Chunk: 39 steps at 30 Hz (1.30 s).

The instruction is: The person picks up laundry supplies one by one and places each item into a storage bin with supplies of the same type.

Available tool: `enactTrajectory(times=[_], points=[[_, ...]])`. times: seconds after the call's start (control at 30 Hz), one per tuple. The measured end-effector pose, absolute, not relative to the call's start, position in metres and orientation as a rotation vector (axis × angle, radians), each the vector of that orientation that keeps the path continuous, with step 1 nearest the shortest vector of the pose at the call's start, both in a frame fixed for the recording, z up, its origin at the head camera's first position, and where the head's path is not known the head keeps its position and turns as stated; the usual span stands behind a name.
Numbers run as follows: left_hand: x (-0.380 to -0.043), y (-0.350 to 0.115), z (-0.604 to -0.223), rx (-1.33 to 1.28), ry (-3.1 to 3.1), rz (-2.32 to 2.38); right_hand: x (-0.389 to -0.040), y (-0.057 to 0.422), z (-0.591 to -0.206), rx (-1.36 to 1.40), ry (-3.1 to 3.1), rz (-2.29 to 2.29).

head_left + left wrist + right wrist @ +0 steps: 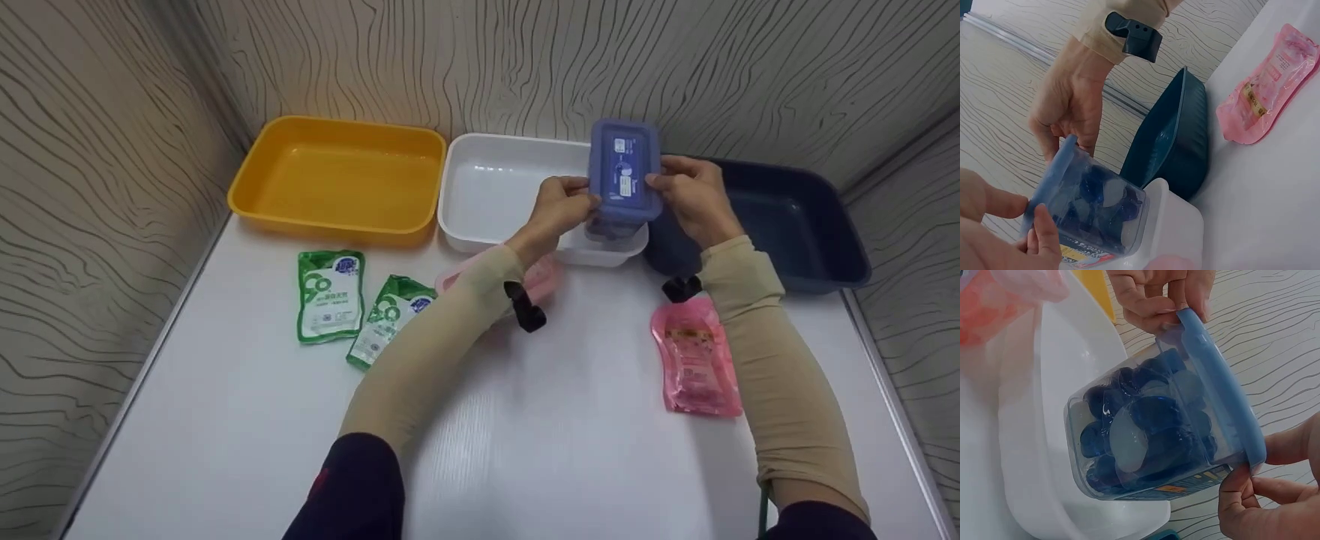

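Both hands hold a clear plastic box with a blue lid (624, 169) over the right part of the white tray (487, 184). My left hand (556, 214) pinches the lid's left edge between thumb and fingers, while my right hand (696, 195) pinches its right edge. Blue and whitish laundry pods (1140, 422) fill the box, seen through its side in the right wrist view. The lid sits on the box. In the left wrist view the box (1100, 202) tilts above the white tray's rim, and a printed label shows on one side.
A yellow tray (337, 180) stands left of the white one, a dark blue tray (795, 225) right. Two green-and-white pouches (330, 296) lie front left, a pink pouch (694, 360) front right. Partly behind my left forearm is a pink-lidded box (541, 279).
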<state>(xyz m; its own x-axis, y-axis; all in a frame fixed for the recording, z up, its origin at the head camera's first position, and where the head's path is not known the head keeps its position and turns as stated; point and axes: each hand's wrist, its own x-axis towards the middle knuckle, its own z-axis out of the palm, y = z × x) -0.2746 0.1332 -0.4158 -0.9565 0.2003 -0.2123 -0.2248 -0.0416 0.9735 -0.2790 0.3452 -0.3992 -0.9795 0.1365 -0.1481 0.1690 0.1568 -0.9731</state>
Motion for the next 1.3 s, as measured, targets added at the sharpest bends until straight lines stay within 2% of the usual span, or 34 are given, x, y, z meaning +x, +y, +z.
enactTrajectory(times=[0.67, 0.97, 1.3], points=[[-0.288, 0.123, -0.426, -0.039, 1.792, 2.042, -0.288, 0.359, -0.413, 0.435, 1.871, -2.204], [-0.292, 0.115, -0.430, -0.029, 1.722, 2.060, -0.295, 0.352, -0.418, 0.407, 1.895, -2.206], [-0.287, 0.123, -0.434, -0.064, 1.973, 1.938, -0.296, 0.351, -0.430, 0.416, 1.918, -2.187]])
